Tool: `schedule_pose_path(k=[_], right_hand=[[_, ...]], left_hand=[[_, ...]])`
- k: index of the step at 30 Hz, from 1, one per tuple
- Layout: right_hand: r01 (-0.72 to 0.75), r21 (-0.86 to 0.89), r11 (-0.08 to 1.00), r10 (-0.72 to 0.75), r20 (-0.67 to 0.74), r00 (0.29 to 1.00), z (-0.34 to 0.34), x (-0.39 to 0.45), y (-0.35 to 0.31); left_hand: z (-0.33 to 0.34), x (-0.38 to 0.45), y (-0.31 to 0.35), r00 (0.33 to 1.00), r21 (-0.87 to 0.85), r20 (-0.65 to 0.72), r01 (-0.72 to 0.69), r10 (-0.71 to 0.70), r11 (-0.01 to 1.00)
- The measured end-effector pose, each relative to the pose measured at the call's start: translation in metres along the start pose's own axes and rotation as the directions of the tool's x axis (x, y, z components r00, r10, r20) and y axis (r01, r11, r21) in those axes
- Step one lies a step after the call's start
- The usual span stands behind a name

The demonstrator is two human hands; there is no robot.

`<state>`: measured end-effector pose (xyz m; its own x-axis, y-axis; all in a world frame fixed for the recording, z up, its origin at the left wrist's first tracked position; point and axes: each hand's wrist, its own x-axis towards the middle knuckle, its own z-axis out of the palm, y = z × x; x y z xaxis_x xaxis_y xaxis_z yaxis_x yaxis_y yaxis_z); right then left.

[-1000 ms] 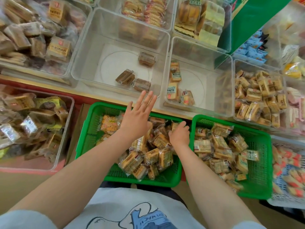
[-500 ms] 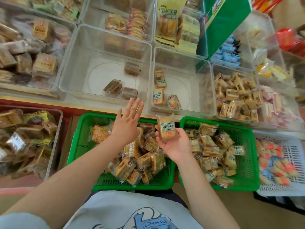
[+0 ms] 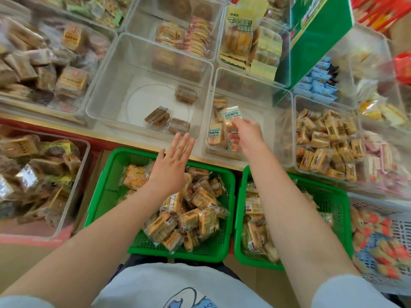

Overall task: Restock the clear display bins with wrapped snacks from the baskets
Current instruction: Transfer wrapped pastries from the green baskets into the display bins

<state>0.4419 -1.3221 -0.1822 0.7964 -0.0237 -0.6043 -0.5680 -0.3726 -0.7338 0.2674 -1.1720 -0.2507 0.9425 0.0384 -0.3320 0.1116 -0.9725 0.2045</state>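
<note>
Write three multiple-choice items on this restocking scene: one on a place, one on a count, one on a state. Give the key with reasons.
1. Where is the right hand?
A. over the left basket
B. over a clear bin
C. over the white basket

2. How many green baskets are there?
A. one
B. two
C. three

3. How is the left hand?
A. fingers straight, empty
B. pinching a snack
C. clenched in a fist

Key: 1 B, the hand reaches over the bin that holds a few snacks. 2 B, two stand side by side. 3 A, only the right hand holds a snack.
</note>
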Motion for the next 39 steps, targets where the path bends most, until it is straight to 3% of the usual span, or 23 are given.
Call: schedule_pose_path(k=[4,7,9,11,13,16,18,21,24,27,30,32,34,36,39], right_hand=[[-0.043,-0.256,0.966,0.065,0.077,0.995,0.022,0.027,0.01],[0.001,-0.519,0.855,0.069,0.115,0.991,0.025,0.043,0.02],[-0.007,-0.568,0.823,0.105,0.139,0.985,0.027,0.081,0.035],[-0.08,-0.433,0.898,0.167,0.166,0.972,0.033,0.086,0.031],[-0.17,-0.168,0.971,0.201,0.184,0.962,0.037,0.062,0.012],[-0.142,0.111,0.984,0.136,0.063,0.989,0.03,0.062,0.007],[-0.088,0.112,0.99,0.09,-0.017,0.996,0.026,0.064,0.01],[-0.029,0.068,0.997,0.031,-0.028,0.999,0.021,0.038,0.012],[0.161,0.045,0.986,-0.156,-0.107,0.982,0.012,-0.017,0.015],[0.227,0.048,0.973,-0.227,-0.009,0.974,0.01,-0.065,0.042],[0.145,-0.289,0.946,-0.107,0.144,0.984,0.02,-0.07,0.093],[0.102,-0.602,0.792,0.027,0.201,0.979,0.025,-0.056,0.129],[0.113,-0.788,0.605,0.134,0.241,0.961,0.025,-0.048,0.16],[0.099,-0.828,0.552,0.161,0.222,0.962,0.024,-0.047,0.178],[0.089,-0.795,0.6,0.122,0.2,0.972,0.019,-0.049,0.184]], left_hand=[[0.0,0.001,0.0,1.0,-0.003,0.004,0.01,-0.01,1.0],[0.001,0.0,0.001,1.0,-0.009,0.004,0.021,-0.021,1.0],[0.002,0.0,0.003,1.0,-0.017,0.003,0.029,-0.029,0.999],[0.002,0.0,0.005,0.999,-0.021,0.001,0.033,-0.033,0.999],[0.003,0.0,0.004,0.999,-0.027,0.003,0.035,-0.035,0.999],[0.004,0.001,0.003,1.0,-0.033,-0.005,0.031,-0.031,0.999],[0.006,0.001,0.002,1.0,-0.032,-0.012,0.028,-0.028,0.999],[0.008,0.001,0.001,1.0,-0.037,-0.019,0.023,-0.023,0.999],[0.007,0.001,0.0,1.0,-0.032,-0.018,0.019,-0.02,0.999],[0.005,0.001,0.0,1.0,-0.017,-0.014,0.015,-0.016,1.0],[0.004,0.0,-0.003,1.0,0.003,-0.023,0.004,-0.004,1.0],[0.003,-0.001,-0.004,1.0,0.002,-0.026,-0.001,0.001,1.0],[0.001,-0.002,-0.004,1.0,-0.006,-0.024,-0.004,0.003,1.0],[0.0,-0.002,-0.004,1.0,-0.012,-0.01,-0.003,0.003,1.0],[-0.002,-0.002,-0.004,1.0,-0.006,-0.008,-0.002,0.002,1.0]])
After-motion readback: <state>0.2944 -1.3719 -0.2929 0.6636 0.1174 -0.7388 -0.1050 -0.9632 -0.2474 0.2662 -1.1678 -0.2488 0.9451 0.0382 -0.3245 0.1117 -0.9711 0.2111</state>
